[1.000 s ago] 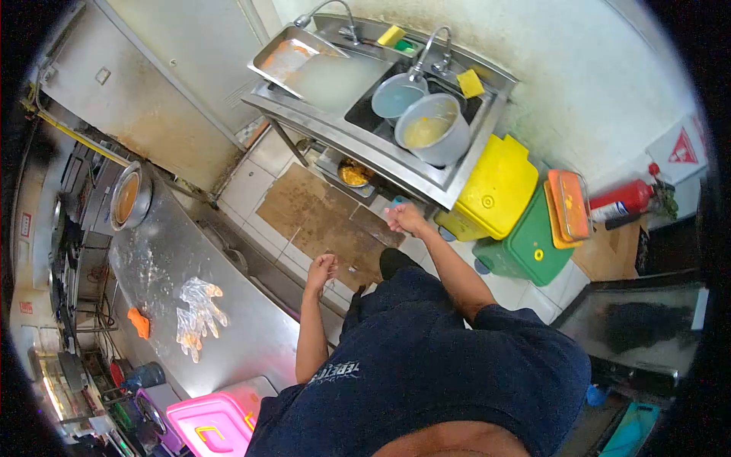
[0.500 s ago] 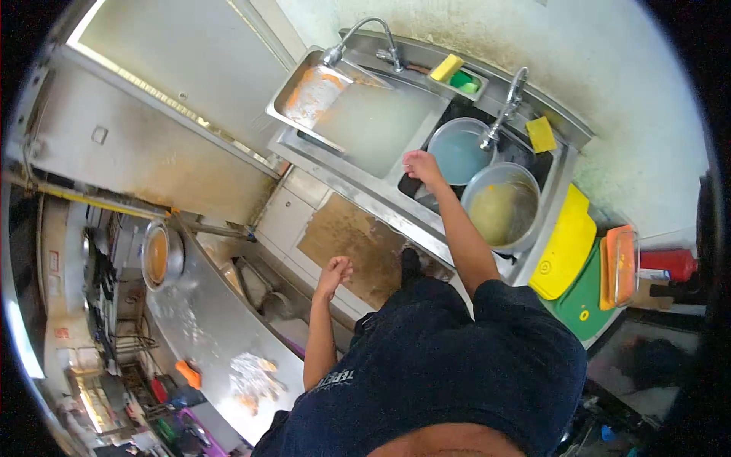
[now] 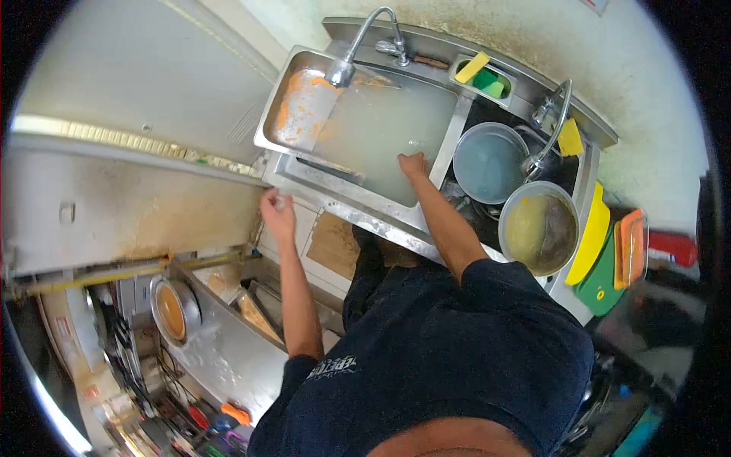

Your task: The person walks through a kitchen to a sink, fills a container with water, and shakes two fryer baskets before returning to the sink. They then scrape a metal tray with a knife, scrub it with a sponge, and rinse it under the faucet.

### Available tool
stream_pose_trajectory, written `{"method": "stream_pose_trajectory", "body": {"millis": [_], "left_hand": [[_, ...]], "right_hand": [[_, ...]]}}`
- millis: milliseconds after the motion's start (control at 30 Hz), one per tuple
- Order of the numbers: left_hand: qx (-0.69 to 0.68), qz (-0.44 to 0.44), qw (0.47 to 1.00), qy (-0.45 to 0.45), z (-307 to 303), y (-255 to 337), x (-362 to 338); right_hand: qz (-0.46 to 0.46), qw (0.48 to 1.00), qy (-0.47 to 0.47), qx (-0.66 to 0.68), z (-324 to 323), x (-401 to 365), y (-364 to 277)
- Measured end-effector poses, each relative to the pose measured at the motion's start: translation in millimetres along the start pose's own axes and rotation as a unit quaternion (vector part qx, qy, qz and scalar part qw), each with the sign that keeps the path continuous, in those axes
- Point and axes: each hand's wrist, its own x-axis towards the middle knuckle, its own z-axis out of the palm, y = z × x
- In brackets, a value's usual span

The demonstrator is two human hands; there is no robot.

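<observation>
Over the cloudy water [image 3: 381,129] in the large steel sink basin is my right hand [image 3: 413,164], its fingers loosely bent and nothing visible in them. My left hand [image 3: 279,215] hangs just off the sink's front left corner, thumb apart from the fingers, holding nothing. A deep steel tray [image 3: 276,114] with orange residue lies tilted in the left of the basin, its right part under the water. The head of a gooseneck faucet [image 3: 340,73] hangs above the tray.
Right of the basin stand a pot of bluish water [image 3: 491,164] and a pot of yellowish liquid [image 3: 525,228] under a second faucet [image 3: 560,126]. Sponges sit in a small steel container [image 3: 487,80]. Behind my left arm, a steel counter [image 3: 221,358] holds a bowl [image 3: 173,311].
My right hand has moved from the basin's right front edge to above the water. My left hand has gone forward to the sink's left corner. The view has shifted.
</observation>
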Motion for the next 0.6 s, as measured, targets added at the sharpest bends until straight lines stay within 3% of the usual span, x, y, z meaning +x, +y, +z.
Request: {"method": "stream_pose_trajectory", "body": {"millis": [67, 100, 200, 233, 267, 300, 367, 433, 500, 533, 600], "left_hand": [[0.183, 0.103, 0.974, 0.088, -2.2, 48.7, 70.0], [0.174, 0.116, 0.975, 0.072, 5.0, 48.5, 101.2], [0.191, 0.212, 0.956, 0.062, 25.1, 35.7, 197.9], [0.184, 0.152, 0.965, -0.107, 32.8, 25.6, 225.3], [0.176, 0.088, 0.941, -0.274, 41.5, 19.7, 245.1], [0.172, 0.1, 0.937, -0.286, 46.3, 24.6, 253.6], [0.123, 0.079, 0.938, -0.314, 49.8, 27.9, 260.9], [0.05, 0.086, 0.925, -0.368, 70.1, -10.0, 277.6], [-0.091, 0.087, 0.904, -0.408, 70.3, 1.3, 282.7], [-0.09, 0.092, 0.901, -0.415, 67.1, 9.9, 284.4], [-0.172, 0.001, 0.885, -0.432, 53.4, 40.7, 289.3]], "right_hand": [[0.003, 0.995, -0.057, -0.085, 67.9, 90.7, 55.3], [0.002, 0.988, -0.085, -0.127, 100.4, 134.0, 80.8], [-0.043, 0.982, -0.074, -0.169, 124.5, 160.3, 120.2], [-0.031, 0.985, -0.063, -0.159, 129.3, 156.5, 119.4], [-0.017, 0.977, -0.066, -0.204, 133.4, 150.7, 120.0], [-0.003, 0.966, -0.07, -0.248, 142.6, 160.4, 129.4], [0.058, 0.983, -0.036, -0.172, 161.9, 184.7, 145.9], [0.079, 0.987, -0.026, -0.137, 153.8, 171.2, 140.2], [0.09, 0.991, -0.01, -0.1, 145.2, 161.3, 133.5], [0.091, 0.993, -0.004, -0.08, 142.0, 157.9, 130.6], [0.086, 0.996, 0.007, -0.035, 135.0, 155.0, 123.6]]}}
